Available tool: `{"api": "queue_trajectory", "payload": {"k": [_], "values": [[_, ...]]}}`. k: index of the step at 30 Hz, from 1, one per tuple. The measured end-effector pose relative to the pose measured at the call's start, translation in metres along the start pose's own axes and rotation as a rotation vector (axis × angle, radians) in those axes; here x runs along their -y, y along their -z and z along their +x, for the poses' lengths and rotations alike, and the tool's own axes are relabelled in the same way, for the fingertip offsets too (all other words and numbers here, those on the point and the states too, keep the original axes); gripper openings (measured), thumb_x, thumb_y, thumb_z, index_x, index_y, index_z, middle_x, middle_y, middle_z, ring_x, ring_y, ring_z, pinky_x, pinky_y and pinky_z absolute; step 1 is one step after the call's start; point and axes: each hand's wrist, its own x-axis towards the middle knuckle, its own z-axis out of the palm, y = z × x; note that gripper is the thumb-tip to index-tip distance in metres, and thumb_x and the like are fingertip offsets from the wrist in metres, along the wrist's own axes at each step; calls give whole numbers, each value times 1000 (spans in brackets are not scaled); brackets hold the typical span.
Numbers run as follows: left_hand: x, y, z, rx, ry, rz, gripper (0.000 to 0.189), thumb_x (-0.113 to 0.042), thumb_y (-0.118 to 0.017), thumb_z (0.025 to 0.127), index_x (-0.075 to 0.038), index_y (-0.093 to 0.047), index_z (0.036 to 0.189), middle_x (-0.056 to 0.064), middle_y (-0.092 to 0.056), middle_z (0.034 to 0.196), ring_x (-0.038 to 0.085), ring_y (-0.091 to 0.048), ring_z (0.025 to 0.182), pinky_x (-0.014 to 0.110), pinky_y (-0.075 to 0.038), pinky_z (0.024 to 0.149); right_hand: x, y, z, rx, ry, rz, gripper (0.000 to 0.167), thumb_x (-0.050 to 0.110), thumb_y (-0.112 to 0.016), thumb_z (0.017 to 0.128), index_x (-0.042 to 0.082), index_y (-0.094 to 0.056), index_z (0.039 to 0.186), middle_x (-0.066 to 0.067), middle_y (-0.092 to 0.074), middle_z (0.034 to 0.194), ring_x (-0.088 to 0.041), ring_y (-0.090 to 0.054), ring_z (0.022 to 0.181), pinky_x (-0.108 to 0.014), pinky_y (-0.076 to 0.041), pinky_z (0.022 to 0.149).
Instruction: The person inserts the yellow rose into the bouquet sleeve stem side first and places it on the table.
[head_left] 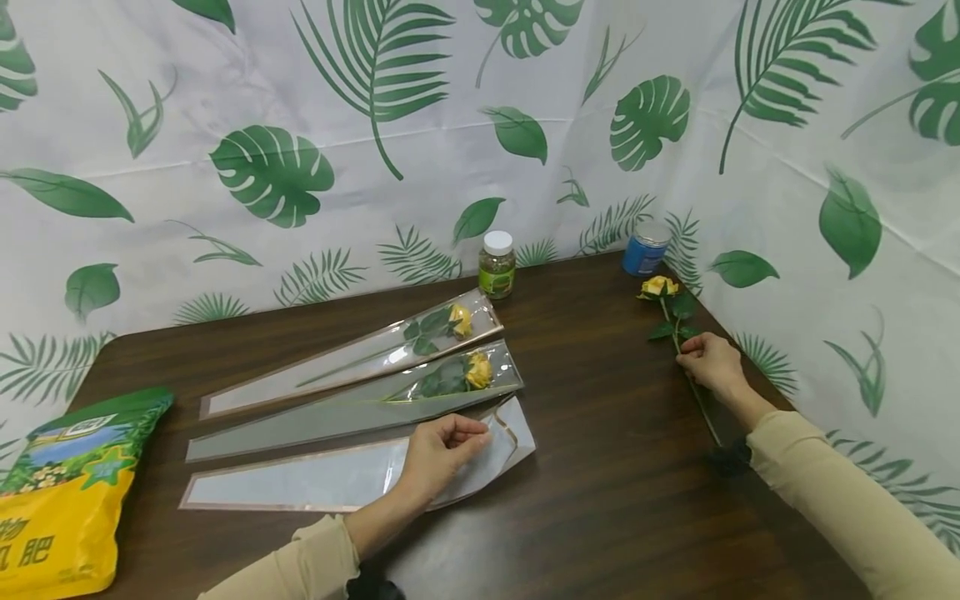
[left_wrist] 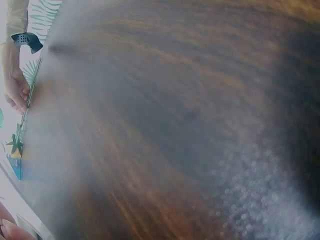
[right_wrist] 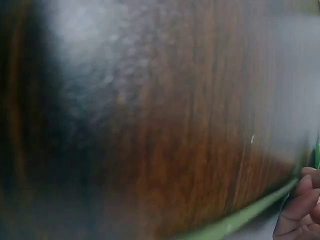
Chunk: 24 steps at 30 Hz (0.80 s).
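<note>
Rose point(head_left: 660, 287) lies loose at the right of the head frame on the dark wood-grain table point(head_left: 600, 467), its thin green stem running down and right from the yellow bloom, and our right hand point(head_left: 711, 363) has its fingers curled round that stem about midway. Lower centre, our left hand point(head_left: 438, 454) pinches the open, wider end of an empty sleeve point(head_left: 330, 483), a long, flat, glossy clear taper with a coppery edge whose mouth faces the rose. So the rose lies well apart to the right of the sleeve, nearer the right hand.
</note>
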Motion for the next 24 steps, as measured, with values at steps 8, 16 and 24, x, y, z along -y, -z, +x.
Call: {"api": "queue_trajectory", "payload": {"k": [8,16,24], "values": [[-1,-1,0,8,-7,-8,13,-6,-75,78,1,-71,87,12,-68,74,2,-52,58,15,-39,51,20,-9,-2,325,-216,535,31,8,-50,96,-10,-47,121,8,-56,75,0,-51,58,-16,-48,54],[-3,-3,2,7,4,-6,11,-5,-74,78,1,-70,87,13,-68,74,2,-52,57,15,-39,51,74,-31,-26,403,-95,1082,7,13,-58,93,19,-57,95,9,-57,86,-4,-59,71,-19,-49,65],[-2,-5,2,0,14,-3,11,-5,-73,78,1,-71,88,13,-68,75,2,-53,59,14,-40,53,127,-39,-49,328,-90,1227,14,10,-60,91,14,-48,96,6,-62,85,-8,-64,74,-20,-51,72]]}}
